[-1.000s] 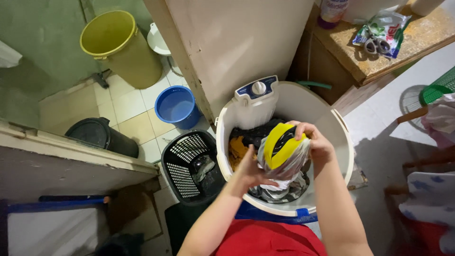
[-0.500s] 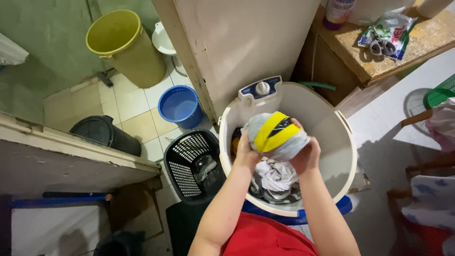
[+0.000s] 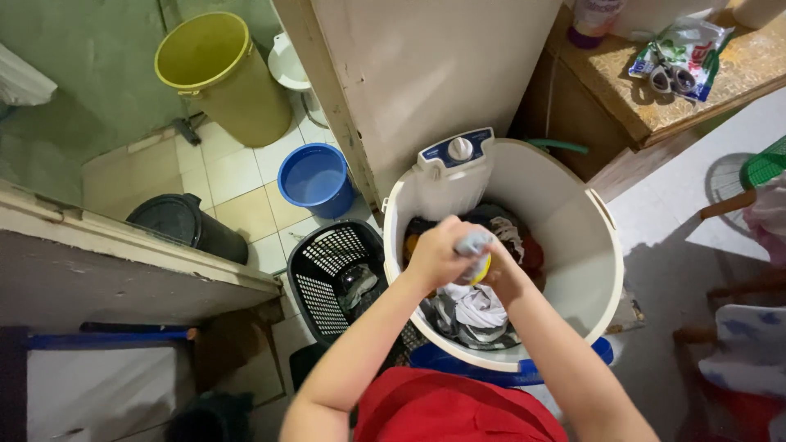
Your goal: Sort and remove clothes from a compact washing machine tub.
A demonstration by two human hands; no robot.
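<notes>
A grey and yellow garment (image 3: pixel 475 250), wrung into a tight twist, is gripped by the left hand (image 3: pixel 438 254) and the right hand (image 3: pixel 501 277) over the white washing tub (image 3: pixel 594 270), beside the black laundry basket (image 3: pixel 327 274)

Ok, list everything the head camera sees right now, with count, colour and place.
washing tub: one, white, centre, with a dial panel at its back rim
clothes: a mixed pile, white, dark and red, inside the washing tub
bundle: one, grey and yellow, gripped above the clothes
laundry basket: one, black, left of the washing tub
blue bucket: one, on the tiled floor
yellow bin: one, top left
black bin: one, left
scissors: one pair, on a packet on the brown counter
left hand: on the bundle
right hand: under the bundle, mostly hidden
</notes>
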